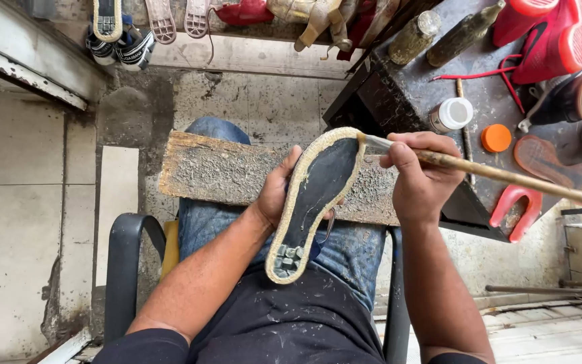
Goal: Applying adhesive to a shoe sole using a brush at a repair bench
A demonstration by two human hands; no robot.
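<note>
Evidently, a light, bendy dark rubber shoe sole [314, 202] is being gripped mid-edge by the left hand [279, 192] while a thin wooden-handled brush [466, 165] is being clasped in the right hand [420, 176].

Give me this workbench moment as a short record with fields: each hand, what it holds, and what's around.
Left hand: holds a dark shoe sole by its edge, underside up
Right hand: grips a long brush, tip at the sole's toe rim
Support: worn wooden board across the lap
Nearby: dark table with white jar, orange lid, two bottles
</note>
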